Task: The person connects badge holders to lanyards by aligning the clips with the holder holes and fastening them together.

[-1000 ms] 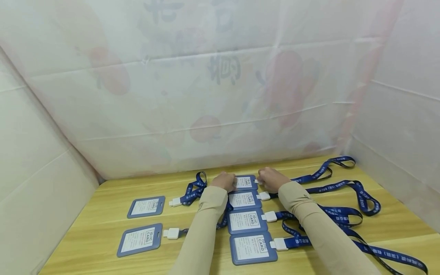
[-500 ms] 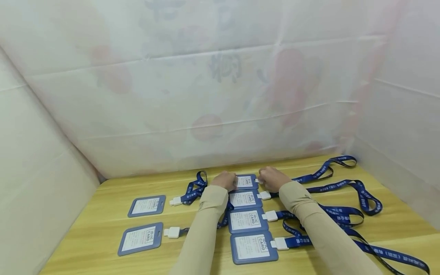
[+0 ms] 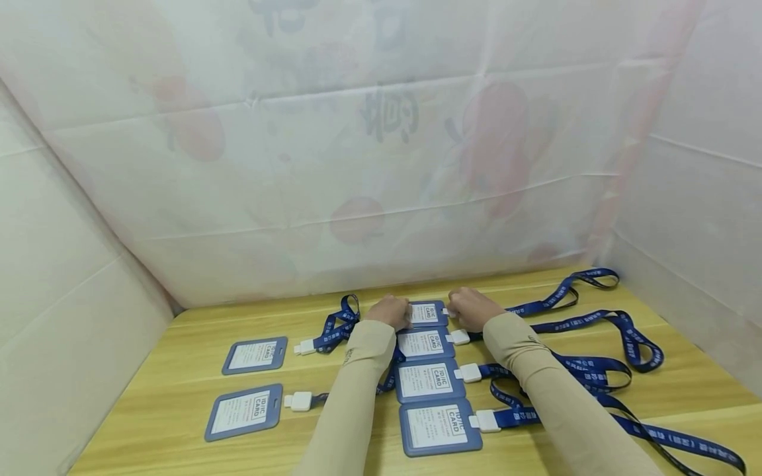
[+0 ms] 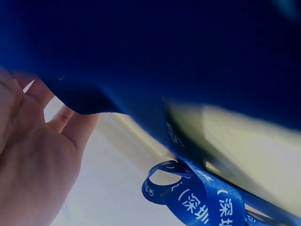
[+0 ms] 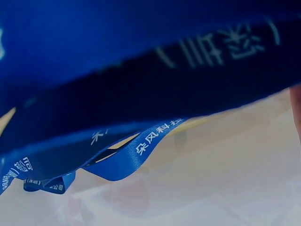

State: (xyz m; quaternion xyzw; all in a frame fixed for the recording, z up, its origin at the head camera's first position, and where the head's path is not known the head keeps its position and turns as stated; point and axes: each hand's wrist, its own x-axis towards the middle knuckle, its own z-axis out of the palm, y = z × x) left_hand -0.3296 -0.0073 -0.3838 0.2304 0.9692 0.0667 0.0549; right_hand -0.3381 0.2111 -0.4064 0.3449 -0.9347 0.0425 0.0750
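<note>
Farthest in a column of blue ID card holders lies one card holder (image 3: 425, 313), flat on the wooden table. At its left edge, my left hand (image 3: 388, 313) grips it with curled fingers. My right hand (image 3: 473, 309) pinches the white clip (image 3: 450, 313) of a blue lanyard (image 3: 543, 306) at the slotted right end. The fingertips are mostly hidden. Close blue lanyard strap (image 4: 117, 56) blocks much of the left wrist view, beside part of the hand. In the right wrist view, strap (image 5: 141, 94) covers most of the work and only a sliver of hand shows.
Below that holder, three more card holders (image 3: 440, 426) lie in the column, white lanyard clips (image 3: 485, 420) at their right ends. Two separate holders (image 3: 254, 355) lie at left, each near a lanyard clip (image 3: 305, 346). Pale fabric walls (image 3: 357, 165) enclose the table (image 3: 161, 396).
</note>
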